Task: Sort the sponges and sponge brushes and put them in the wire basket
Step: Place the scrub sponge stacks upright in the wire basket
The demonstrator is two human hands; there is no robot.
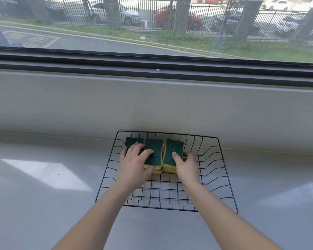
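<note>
Three sponges, green scourer face up over yellow foam, side by side at the far left of the wire basket (163, 190), lower centre of the frame, on a grey counter (43, 204); more foam layers showing beneath the middle and right ones, so probably stacked. No sponge brushes in view. Left hand (132, 168) spread across the left sponge (132, 142) and middle sponge (154, 147), forefinger on the green top, thumb tucked against the near yellow edge, a light pinch. Right hand (187, 168) clamped on the right sponge (173, 147), thumb on top, remaining fingers curled down its right side. Likely very light, soft and springy, rough enough on top not to slip; best taken by the long sides with gentle pressure, hard squeezing liable to buckle the foam and tip a stack
</note>
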